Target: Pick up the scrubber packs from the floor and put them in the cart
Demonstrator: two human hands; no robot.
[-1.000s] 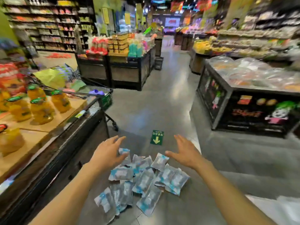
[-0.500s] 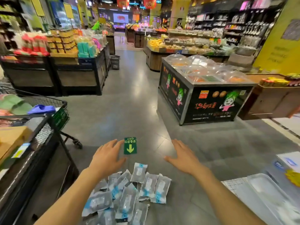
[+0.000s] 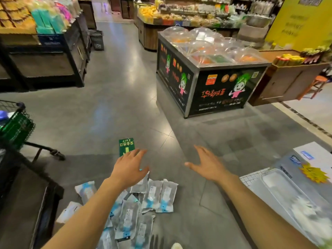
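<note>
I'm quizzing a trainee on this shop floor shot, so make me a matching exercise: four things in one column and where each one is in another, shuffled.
Things:
1. scrubber packs
2. cart
3. green exit sticker
4. left hand

Places:
A. far left edge
B. floor, just beyond the left fingertips
C. heaped on the floor, bottom centre
D. above the heap, fingers spread

Pairs: 1-C, 2-A, 3-B, 4-D

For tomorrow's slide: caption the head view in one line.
Both open hands, left hand and right hand, reach over scrubber packs on the shop floor.
</note>
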